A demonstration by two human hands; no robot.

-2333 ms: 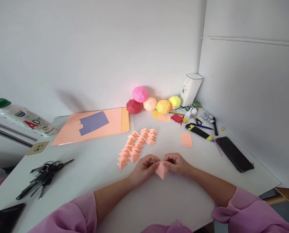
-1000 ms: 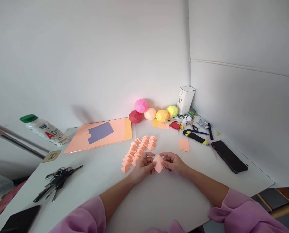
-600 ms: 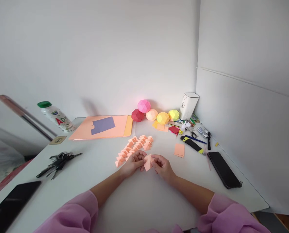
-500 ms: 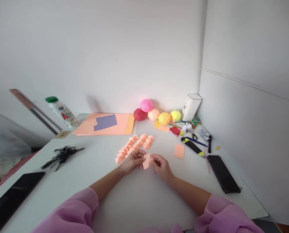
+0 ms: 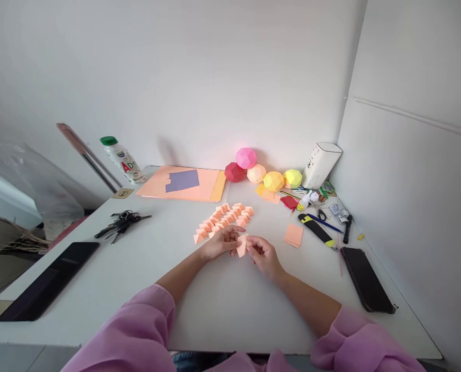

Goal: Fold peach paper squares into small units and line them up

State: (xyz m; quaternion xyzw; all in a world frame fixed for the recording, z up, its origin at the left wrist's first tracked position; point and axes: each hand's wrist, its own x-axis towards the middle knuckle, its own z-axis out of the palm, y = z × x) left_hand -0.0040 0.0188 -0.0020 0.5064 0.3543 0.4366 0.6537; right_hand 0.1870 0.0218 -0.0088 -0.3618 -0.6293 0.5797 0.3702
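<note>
A small folded piece of peach paper is held between my two hands, above the table. My left hand pinches its left side with thumb and fingers. On the right side, the fingertips of my right hand grip the same piece. Just beyond my left hand stand rows of folded peach paper pieces, all much alike. Flat peach paper squares lie in a small stack to the right of my right hand.
Several faceted paper balls rest by the wall. Peach sheets, a bottle, keys and a black tablet lie leftward. On the right are a utility knife, a phone and a white container.
The camera view has shifted, so the table's front edge now shows and things sit further right in view. Both hands still hold the folded paper, which appears turned slightly.
</note>
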